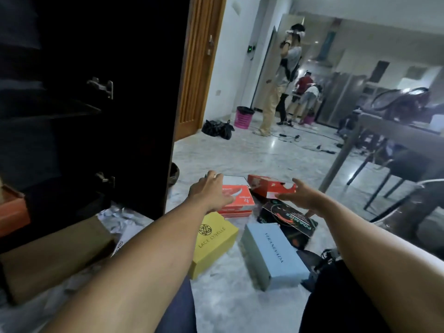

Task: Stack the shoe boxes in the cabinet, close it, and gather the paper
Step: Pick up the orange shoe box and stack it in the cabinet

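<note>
Orange-red shoe box point(240, 200) bears white print.

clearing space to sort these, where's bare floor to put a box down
Bare floor beyond the far red box, toward the table leg; also near you, before the yellow box and blue box. Crowded among boxes; paper by the cabinet.

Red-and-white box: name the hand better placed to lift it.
Left. The left hand is over the left edge of the red-and-white box, on the side of the cabinet; the right hand hovers farther off, open, beside the orange box.
</note>
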Demonstrator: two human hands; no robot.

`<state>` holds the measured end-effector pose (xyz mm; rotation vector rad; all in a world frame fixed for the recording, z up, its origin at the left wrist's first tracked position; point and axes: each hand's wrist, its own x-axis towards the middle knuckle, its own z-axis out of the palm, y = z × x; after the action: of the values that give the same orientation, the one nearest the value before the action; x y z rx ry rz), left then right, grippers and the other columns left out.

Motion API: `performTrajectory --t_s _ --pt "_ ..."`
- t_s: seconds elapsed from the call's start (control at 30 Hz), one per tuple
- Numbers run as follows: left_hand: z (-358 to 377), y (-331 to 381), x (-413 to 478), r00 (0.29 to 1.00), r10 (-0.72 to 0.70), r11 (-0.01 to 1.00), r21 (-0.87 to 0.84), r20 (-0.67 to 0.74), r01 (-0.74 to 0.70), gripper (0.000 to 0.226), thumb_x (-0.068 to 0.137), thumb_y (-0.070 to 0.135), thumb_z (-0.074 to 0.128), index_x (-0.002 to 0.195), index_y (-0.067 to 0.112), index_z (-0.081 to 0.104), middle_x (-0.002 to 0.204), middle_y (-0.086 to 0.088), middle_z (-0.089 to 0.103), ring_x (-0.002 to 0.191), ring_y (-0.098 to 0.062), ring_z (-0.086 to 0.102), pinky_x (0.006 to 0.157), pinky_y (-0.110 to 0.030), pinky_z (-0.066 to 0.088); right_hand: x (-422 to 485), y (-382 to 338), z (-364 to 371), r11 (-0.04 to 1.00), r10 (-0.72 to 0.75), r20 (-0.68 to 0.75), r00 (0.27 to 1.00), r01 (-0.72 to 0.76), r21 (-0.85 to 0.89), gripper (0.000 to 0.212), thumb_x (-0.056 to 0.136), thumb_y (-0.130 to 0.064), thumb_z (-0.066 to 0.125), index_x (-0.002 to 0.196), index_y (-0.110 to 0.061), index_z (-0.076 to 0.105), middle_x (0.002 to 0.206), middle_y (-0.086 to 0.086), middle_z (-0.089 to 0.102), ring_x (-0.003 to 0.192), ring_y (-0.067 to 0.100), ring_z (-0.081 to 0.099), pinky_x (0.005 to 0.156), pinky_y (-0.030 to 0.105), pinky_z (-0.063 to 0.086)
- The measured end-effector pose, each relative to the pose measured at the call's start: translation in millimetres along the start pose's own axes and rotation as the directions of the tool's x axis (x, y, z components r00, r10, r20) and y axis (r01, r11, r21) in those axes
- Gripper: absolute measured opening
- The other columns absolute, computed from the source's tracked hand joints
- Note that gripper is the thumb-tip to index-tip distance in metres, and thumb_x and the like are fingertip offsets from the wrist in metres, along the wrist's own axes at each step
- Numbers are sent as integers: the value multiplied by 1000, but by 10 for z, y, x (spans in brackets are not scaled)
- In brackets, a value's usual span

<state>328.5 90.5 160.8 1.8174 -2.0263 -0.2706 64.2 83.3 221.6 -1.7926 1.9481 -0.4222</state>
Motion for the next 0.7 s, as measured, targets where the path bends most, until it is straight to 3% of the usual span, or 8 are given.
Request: performTrajectory --t_s 0.13,0.3,0.33,0.43,0.53,0.6,0.7 --pt "261 214 187 998 42 999 -6 49 -41 88 82 65 60 150 19 30 155 0 28 131 -28 46 96 -43 47 44 393 -17 997 55 -39 998 -57 -43 90 86 -35 75 154 -11 22 151 16 40 130 32 47 103 40 43" --pt "741 503 448 987 102 995 -12 124 -101 86 83 60 62 154 31 23 160 7 19 136 -25 42 97 -38 42 298 953 66 988 143 11 990 -142 -62 86 86 -34 75 153 -14 24 144 11 47 110 24 52 77 31 48" --pt "852 557 507 982 116 992 23 151 -121 85 84 58 61 154 31 22 161 6 18 137 -25 42 96 -38 42 375 1054 73 987 142 11 990 -141 -72 85 85 -33 76 151 -13 27 143 11 49 110 23 52 79 30 48" --pt "1164 704 668 957 172 964 160 232 -212 81 85 58 59 151 22 28 155 -3 29 133 -30 45 94 -42 44 579 1322 104 985 118 18 993 -115 -126 90 81 -36 79 151 -13 29 147 9 48 128 25 49 104 34 43" --pt "1442 799 809 933 225 923 246 281 -297 83 85 58 60 151 20 27 154 -6 31 136 -33 42 104 -45 40 766 1565 144 983 89 23 996 -84 -163 91 81 -38 77 153 -13 27 150 10 45 133 27 46 108 34 39" --pt "1590 824 863 923 217 912 270 319 -307 81 86 58 59 150 19 29 152 -6 33 136 -32 41 104 -45 40 827 1667 157 983 93 22 995 -89 -160 90 83 -38 76 153 -13 25 147 10 47 127 25 50 103 32 41" --pt "1796 876 992 914 194 915 269 357 -300 78 85 60 59 147 19 34 150 -5 36 135 -30 42 100 -45 41 905 1865 128 987 96 44 994 -89 -130 78 87 -31 73 150 -13 30 133 5 60 97 12 50 85 23 38"
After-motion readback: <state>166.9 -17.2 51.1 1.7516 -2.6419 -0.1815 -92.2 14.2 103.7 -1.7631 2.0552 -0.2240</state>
